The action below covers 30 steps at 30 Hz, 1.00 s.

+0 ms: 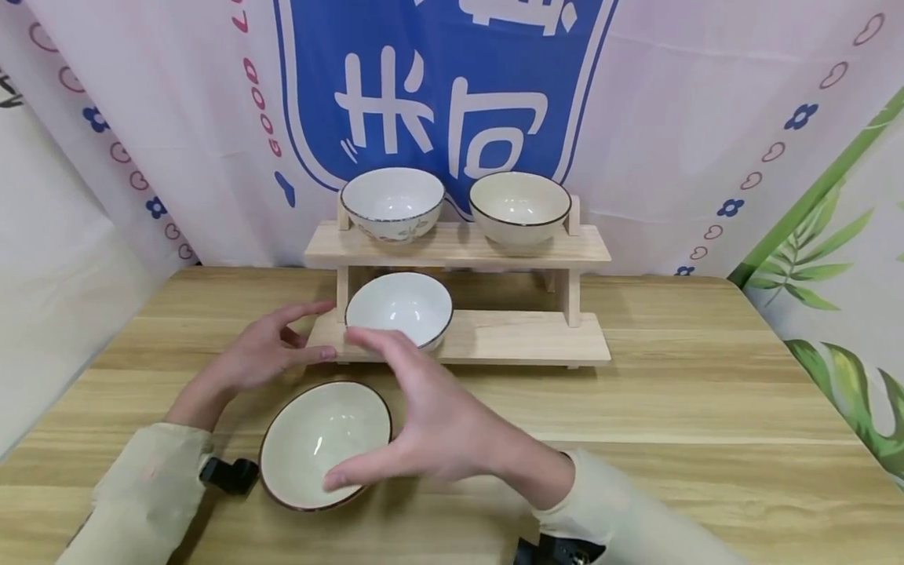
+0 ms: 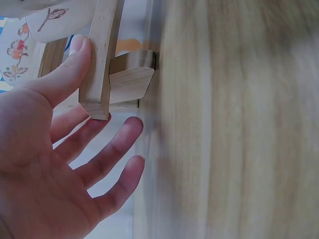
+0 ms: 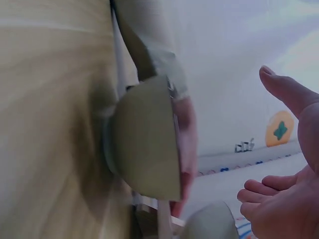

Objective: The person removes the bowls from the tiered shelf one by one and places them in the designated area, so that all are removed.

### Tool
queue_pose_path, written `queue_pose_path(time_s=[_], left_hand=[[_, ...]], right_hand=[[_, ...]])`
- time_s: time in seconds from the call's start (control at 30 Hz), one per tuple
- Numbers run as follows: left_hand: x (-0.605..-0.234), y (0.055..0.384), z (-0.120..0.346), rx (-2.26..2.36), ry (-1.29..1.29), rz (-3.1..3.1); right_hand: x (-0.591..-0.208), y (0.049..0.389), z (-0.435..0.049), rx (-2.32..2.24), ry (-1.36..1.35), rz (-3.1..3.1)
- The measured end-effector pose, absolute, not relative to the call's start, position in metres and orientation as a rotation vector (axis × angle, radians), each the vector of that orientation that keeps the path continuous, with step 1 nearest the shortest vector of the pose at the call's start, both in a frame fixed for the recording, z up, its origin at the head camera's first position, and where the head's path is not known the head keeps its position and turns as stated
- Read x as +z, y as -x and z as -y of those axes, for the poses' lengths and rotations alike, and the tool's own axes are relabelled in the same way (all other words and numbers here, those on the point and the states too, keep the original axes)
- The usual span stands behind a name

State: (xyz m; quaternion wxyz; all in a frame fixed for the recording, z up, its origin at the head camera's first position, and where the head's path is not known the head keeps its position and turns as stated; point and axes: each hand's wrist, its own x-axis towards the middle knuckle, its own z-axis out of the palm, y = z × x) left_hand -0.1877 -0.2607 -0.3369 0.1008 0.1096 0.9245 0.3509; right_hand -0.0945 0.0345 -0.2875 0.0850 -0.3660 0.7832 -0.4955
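Observation:
A two-tier wooden stand [image 1: 523, 337] stands on the table, and my left hand [image 1: 264, 349] holds the left end of its lower shelf. In the left wrist view the thumb [image 2: 75, 59] lies against the board [image 2: 102, 64], with fingertips behind its end. A cream bowl with a brown rim [image 1: 321, 447] sits upright on the table in front. Over that bowl's right side my right hand [image 1: 431, 424] hovers, thumb and fingers spread, holding nothing. The right wrist view shows this hand [image 3: 284, 204] apart from the bowl [image 3: 144, 139]. A white bowl [image 1: 402, 306] stands on the lower shelf, partly behind my right fingertips.
On the upper shelf are a white bowl with a floral outside [image 1: 391, 200] and a cream bowl with a dark rim [image 1: 519, 208]. A printed curtain [image 1: 657, 141] hangs right behind the stand. Wood-grain tabletop [image 1: 706, 408] extends to the right.

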Motion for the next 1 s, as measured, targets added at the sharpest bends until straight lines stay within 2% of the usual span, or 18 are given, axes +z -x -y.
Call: queue_pose_path(time_s=[0.47, 1.0], left_hand=[[-0.335, 0.19, 0.26, 1.021, -0.306, -2.729], [-0.337, 0.191, 0.261, 1.021, -0.295, -2.717]], right_hand=[[-0.287, 0.142, -0.066, -1.757, 0.814, -2.461], [-0.3, 0.166, -0.079, -1.661, 0.549, -2.476]])
